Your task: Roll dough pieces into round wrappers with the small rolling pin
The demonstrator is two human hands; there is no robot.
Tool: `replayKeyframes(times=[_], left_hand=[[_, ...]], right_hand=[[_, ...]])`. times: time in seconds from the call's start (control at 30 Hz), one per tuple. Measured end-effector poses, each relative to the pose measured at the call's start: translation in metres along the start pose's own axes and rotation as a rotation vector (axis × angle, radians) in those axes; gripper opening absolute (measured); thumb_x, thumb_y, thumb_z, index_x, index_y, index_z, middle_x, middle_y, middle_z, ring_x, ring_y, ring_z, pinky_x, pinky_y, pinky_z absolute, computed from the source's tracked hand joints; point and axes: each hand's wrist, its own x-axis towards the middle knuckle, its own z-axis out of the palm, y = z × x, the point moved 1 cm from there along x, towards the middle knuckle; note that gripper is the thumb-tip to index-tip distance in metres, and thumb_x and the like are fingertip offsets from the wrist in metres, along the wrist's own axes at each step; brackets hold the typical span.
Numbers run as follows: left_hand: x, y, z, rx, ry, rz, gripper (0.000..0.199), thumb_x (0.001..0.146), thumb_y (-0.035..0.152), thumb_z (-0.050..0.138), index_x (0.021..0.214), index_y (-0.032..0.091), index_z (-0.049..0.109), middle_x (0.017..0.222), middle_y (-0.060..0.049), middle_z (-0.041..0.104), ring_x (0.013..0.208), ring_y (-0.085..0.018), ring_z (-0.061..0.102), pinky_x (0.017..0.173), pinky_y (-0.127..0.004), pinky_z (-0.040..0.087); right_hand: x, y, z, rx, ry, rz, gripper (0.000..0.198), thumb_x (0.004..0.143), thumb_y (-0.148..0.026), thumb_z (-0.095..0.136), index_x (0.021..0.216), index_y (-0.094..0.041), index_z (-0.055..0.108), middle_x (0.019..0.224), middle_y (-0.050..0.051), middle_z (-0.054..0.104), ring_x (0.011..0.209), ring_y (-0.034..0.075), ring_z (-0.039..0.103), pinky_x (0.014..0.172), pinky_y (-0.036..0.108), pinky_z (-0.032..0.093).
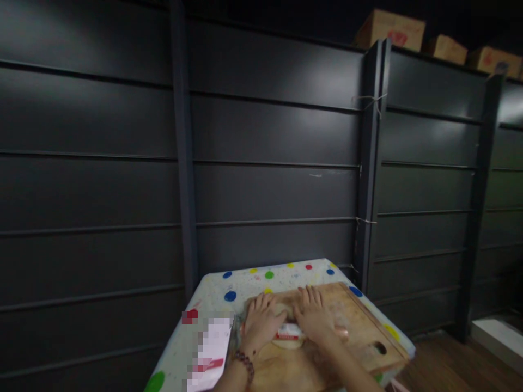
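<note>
A white bench cover dotted with blue, yellow, green and red spots (261, 279) lies over the bench. A pixelated white and red packet (210, 351) rests near its left edge. Behind stands a dark grey panelled metal wall (261, 141). Brown cardboard boxes (392, 30) sit on top of it at the upper right. Brown wooden floor (449, 365) shows at the lower right.

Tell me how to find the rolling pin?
Look at the table with the coloured dots, below the dark wall. A wooden board lies on it, and both hands press there. The rolling pin is the red-and-white bar under the left hand and right hand, over pale dough.
</note>
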Motion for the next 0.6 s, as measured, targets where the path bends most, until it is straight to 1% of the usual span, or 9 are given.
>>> replayKeyframes(times=[0.07,0.13,0.2,0.27,0.37,0.47,0.6], left_hand=[[-0.001,0.002,-0.003,-0.017,-0.026,-0.009,0.026,0.095,0.039,0.055,0.116,0.026,0.064,0.127,-0.008,0.060,0.124,-0.028,0.049,0.107,-0.051,0.036],[-0.004,0.003,-0.006,-0.036,-0.048,-0.025,0.026,0.096,0.039,0.055,0.116,0.026,0.064,0.128,-0.008,0.060,0.121,-0.027,0.052,0.105,-0.050,0.039],[-0.008,0.004,-0.010,-0.057,-0.066,-0.036,0.031,0.096,0.041,0.058,0.121,0.023,0.061,0.130,-0.008,0.059,0.115,-0.025,0.057,0.100,-0.049,0.046],[-0.015,0.005,-0.014,-0.074,-0.076,-0.044,0.033,0.095,0.041,0.059,0.123,0.022,0.060,0.131,-0.008,0.058,0.110,-0.024,0.060,0.094,-0.046,0.051],[-0.025,0.006,-0.018,-0.086,-0.081,-0.042,0.033,0.095,0.039,0.060,0.123,0.021,0.059,0.129,-0.008,0.059,0.107,-0.023,0.061,0.091,-0.045,0.054],[-0.029,0.007,-0.021,-0.085,-0.083,-0.032,0.033,0.095,0.039,0.060,0.123,0.021,0.059,0.128,-0.008,0.060,0.106,-0.023,0.062,0.090,-0.044,0.054],[-0.023,0.006,-0.022,-0.077,-0.077,-0.026,0.030,0.095,0.038,0.060,0.122,0.023,0.060,0.128,-0.008,0.060,0.107,-0.022,0.062,0.090,-0.043,0.054]], right_hand=[[-0.009,-0.004,-0.006,-0.005,0.004,-0.046,0.049,0.098,-0.028,0.031,0.138,-0.014,0.056,0.157,0.013,0.035,0.147,0.035,0.021,0.118,0.055,0.014],[-0.016,-0.007,-0.011,-0.007,0.018,-0.059,0.047,0.098,-0.026,0.032,0.134,-0.016,0.060,0.157,0.012,0.035,0.147,0.034,0.021,0.118,0.055,0.014],[-0.021,-0.009,-0.012,0.002,0.033,-0.049,0.048,0.098,-0.027,0.031,0.136,-0.016,0.058,0.157,0.011,0.035,0.148,0.033,0.021,0.118,0.054,0.015],[-0.025,-0.011,-0.011,0.017,0.040,-0.026,0.050,0.099,-0.029,0.031,0.142,-0.015,0.051,0.158,0.010,0.034,0.148,0.031,0.021,0.118,0.051,0.017],[-0.028,-0.011,-0.006,0.024,0.036,0.008,0.054,0.099,-0.033,0.030,0.148,-0.013,0.043,0.157,0.012,0.035,0.148,0.030,0.021,0.118,0.049,0.017],[-0.026,-0.011,-0.004,0.033,0.027,0.007,0.053,0.098,-0.033,0.032,0.144,-0.014,0.048,0.155,0.014,0.039,0.147,0.032,0.025,0.117,0.051,0.020],[-0.016,-0.007,-0.003,0.035,0.008,0.044,0.052,0.096,-0.035,0.036,0.142,-0.015,0.051,0.151,0.016,0.045,0.142,0.035,0.034,0.114,0.052,0.025]])
